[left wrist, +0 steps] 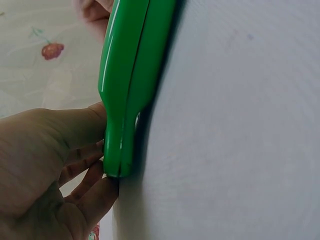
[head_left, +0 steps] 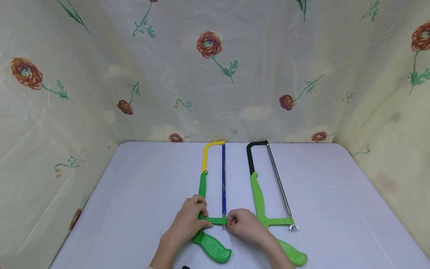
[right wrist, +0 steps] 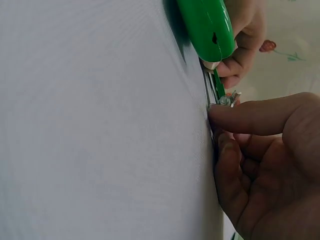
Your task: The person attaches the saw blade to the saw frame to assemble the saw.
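Note:
Two hacksaws lie on the table side by side. The left hacksaw has a dark green handle, a yellow front frame and a blue blade. My left hand grips its green frame just ahead of the handle, thumb and fingers on either side. At the near end of the blade sits a small metal wing nut. My right hand has its fingers curled and pinches at this nut, partly covering it in the head view. The right wrist view shows the thumb against the nut.
To the right lies the second hacksaw, light green with a black front frame and grey blade; my right forearm crosses over its handle. Its wing nut points toward me. A flowered curtain surrounds the white table.

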A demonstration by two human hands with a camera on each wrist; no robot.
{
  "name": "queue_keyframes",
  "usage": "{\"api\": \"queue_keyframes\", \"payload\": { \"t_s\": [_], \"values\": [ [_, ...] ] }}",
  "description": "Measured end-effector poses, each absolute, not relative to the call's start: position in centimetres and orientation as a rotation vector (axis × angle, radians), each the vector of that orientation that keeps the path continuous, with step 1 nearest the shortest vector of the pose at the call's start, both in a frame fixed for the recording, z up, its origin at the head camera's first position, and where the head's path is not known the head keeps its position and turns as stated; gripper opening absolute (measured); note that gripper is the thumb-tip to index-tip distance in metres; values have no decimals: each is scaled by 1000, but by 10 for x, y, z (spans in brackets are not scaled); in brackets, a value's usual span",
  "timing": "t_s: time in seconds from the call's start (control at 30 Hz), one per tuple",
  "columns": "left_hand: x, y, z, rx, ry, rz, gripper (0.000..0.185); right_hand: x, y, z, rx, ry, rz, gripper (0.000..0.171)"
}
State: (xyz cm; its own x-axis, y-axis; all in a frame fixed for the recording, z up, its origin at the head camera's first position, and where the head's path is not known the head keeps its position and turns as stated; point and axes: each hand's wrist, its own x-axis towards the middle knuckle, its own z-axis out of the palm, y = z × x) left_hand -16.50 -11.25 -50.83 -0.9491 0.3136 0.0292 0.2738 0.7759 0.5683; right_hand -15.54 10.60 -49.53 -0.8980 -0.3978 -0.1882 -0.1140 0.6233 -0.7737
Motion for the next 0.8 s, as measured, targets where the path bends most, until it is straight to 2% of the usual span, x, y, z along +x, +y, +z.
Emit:
{"api": "queue_keyframes", "payload": {
  "t_s": [0.13,0.4,0.8],
  "values": [
    [-164,-113,-509,486,2900,910,26,-155,106,-494,-392,2482,-1174,8],
    [-165,-113,-509,479,2894,880,26,-155,107,-491,-318,2388,-1207,33],
    [-164,-112,-507,484,2909,893,26,-156,107,-489,-338,2401,-1207,15]
  ]
}}
